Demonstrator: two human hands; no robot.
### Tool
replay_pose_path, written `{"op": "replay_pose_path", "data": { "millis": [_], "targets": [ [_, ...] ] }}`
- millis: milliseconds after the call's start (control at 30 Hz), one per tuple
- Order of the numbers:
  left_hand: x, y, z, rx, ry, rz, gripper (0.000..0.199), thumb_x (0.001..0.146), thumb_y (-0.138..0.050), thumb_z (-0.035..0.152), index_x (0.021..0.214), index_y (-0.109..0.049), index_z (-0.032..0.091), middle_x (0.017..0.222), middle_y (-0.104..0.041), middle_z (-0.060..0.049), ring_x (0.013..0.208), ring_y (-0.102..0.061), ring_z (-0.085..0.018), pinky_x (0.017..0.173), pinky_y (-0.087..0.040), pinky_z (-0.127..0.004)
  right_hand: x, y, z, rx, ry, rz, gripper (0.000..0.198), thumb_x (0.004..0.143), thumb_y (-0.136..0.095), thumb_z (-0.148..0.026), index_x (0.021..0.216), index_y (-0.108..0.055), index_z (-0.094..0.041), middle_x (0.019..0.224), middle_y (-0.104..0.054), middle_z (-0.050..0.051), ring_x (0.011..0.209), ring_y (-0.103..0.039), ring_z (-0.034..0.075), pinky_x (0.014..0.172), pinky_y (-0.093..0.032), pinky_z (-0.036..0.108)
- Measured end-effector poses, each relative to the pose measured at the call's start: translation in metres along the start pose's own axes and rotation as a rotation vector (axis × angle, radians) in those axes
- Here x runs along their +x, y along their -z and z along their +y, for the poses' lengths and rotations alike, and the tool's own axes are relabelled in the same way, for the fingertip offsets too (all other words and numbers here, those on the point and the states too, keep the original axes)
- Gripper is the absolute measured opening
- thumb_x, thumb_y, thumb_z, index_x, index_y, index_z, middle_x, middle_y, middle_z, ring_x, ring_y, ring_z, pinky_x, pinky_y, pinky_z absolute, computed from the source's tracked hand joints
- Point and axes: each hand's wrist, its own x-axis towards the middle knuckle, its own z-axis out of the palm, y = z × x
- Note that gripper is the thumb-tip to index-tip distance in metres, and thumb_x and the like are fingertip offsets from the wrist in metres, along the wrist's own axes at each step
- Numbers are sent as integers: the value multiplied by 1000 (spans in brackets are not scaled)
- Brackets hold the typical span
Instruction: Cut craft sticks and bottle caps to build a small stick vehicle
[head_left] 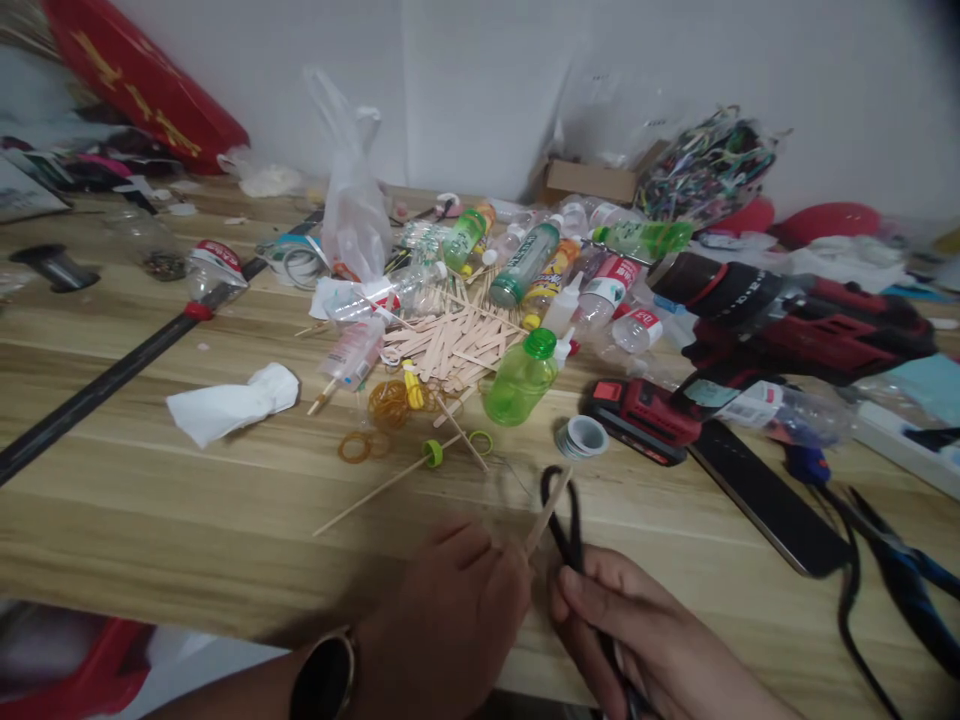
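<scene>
My left hand [457,610], with a dark watch [324,680] on its wrist, is closed around a flat wooden craft stick [549,512] that slants up to the right. Beside it my right hand [630,625] grips a pair of black scissors [570,545], its looped handle end pointing away from me. The stick's upper end overlaps the handle loops; whether they touch I cannot tell. Just beyond lie a thin wooden skewer [367,506] through a green bottle cap [433,454], a green ring [481,441] and a roll of wire [583,437].
Behind lies a heap of craft sticks [457,340] among several plastic bottles, with a green bottle [523,380] nearer. A red-black drill [795,320], a phone [772,500] and pliers [904,580] occupy the right. A dark rod [105,385] and crumpled tissue [232,405] lie left.
</scene>
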Motion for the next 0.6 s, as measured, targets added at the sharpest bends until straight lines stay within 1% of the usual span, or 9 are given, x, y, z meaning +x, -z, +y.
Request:
{"op": "replay_pose_path", "data": {
  "millis": [100,167,233,300,333,400,467,500,600],
  "targets": [
    [2,5,-3,15,-61,-39,24,89,-36,-2,95,-49,18,75,-68,-1,64,-62,-18,71,-49,-33,2,-3,6,161,-69,-74,50,85,-61,-67,83,-54,-18,40,-45,-8,30,-20,5,30,-14,15],
    [4,7,0,-21,10,-25,23,91,-36,2,86,-48,20,68,-64,1,60,-59,-16,64,-48,-31,2,-4,8,-69,74,35,50,92,-53,-66,76,-55,-19,46,-52,-3,33,-30,7,32,-23,15],
    [6,7,5,-84,133,4,24,96,-35,9,78,-45,22,62,-58,3,56,-57,-15,56,-44,-28,2,-2,8,-515,412,269,48,101,-47,-54,72,-61,-18,57,-61,3,44,-49,11,42,-41,19],
    [6,5,11,-143,247,18,26,99,-36,17,75,-45,23,61,-57,3,55,-57,-14,52,-42,-27,1,4,6,-989,836,480,39,105,-42,-36,85,-70,-19,67,-66,6,60,-62,17,54,-50,24],
    [6,4,14,-160,294,21,27,99,-36,19,74,-45,23,61,-57,3,55,-57,-14,51,-42,-26,1,8,5,-1190,1009,544,35,106,-39,-27,97,-71,-18,71,-69,6,65,-64,18,57,-52,25],
    [5,3,16,-162,345,27,27,99,-37,20,73,-44,24,60,-56,3,52,-56,-14,49,-41,-26,1,15,1,-1452,1208,568,35,105,-35,-17,112,-69,-16,77,-71,6,67,-66,18,57,-53,26],
    [3,2,15,-119,336,5,26,97,-38,18,73,-43,24,60,-57,3,53,-56,-15,50,-41,-28,2,18,-3,-1422,1184,512,34,105,-37,-18,108,-70,-17,77,-72,6,68,-66,18,58,-52,25],
    [2,2,13,-89,289,-14,25,96,-38,15,74,-44,24,61,-57,3,54,-57,-15,51,-42,-29,2,18,-3,-1287,1066,457,34,106,-40,-23,97,-72,-18,76,-71,6,68,-65,18,58,-52,25],
    [1,3,5,24,81,-80,24,87,-36,2,85,-51,20,68,-64,0,61,-61,-19,62,-48,-34,5,9,1,-572,434,216,43,101,-48,-52,78,-64,-19,62,-64,3,47,-51,11,43,-40,19]
  ]
}}
